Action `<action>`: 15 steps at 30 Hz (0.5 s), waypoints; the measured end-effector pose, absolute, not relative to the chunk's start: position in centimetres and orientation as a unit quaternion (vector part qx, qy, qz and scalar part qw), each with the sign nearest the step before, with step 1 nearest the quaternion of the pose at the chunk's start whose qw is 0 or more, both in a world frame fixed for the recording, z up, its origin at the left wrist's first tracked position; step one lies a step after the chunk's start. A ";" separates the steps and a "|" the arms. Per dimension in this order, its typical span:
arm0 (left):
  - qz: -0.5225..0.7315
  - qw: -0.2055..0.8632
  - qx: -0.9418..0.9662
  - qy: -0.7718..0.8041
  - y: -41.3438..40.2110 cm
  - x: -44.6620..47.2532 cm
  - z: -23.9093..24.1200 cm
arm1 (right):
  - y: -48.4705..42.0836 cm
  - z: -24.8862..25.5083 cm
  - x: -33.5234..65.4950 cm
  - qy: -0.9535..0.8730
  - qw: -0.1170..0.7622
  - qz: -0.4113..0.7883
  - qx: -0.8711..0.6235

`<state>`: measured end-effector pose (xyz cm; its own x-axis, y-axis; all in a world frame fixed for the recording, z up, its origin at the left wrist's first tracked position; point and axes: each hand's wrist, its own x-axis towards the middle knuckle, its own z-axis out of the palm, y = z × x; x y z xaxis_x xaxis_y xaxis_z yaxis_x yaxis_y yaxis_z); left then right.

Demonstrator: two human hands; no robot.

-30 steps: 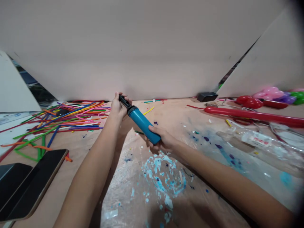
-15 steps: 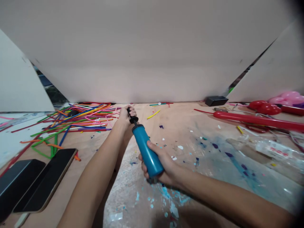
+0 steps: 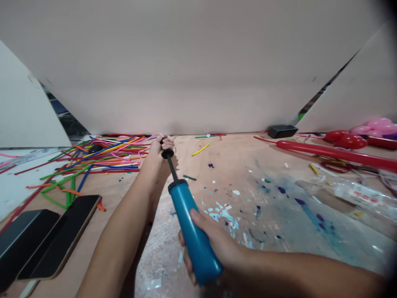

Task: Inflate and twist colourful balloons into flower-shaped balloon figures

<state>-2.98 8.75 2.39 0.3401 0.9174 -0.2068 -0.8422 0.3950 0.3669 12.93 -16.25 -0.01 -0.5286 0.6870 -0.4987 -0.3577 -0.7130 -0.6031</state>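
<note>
Head | left hand (image 3: 157, 152) curled round handle (image 3: 168, 153) | right hand (image 3: 218, 238) (likewise) round pump (image 3: 183, 207)

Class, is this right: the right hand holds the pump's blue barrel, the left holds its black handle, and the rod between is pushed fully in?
Not quite: the head view shows the rod sticking out of the blue barrel. The right hand does hold the barrel, and the left hand the black handle.

The left hand (image 3: 161, 148) hides most of the handle (image 3: 168, 153). Right of the right hand (image 3: 221, 238), the edge cuts off the balloon (image 3: 335, 154), and print (image 3: 366, 197) on the wrapper (image 3: 345, 189) seems too blurred to read.
</note>
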 end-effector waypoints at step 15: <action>0.535 0.809 0.109 0.217 7.2 1.4 2.8 | -12.7 -0.2 14.1 -0.290 0.385 0.773 -0.413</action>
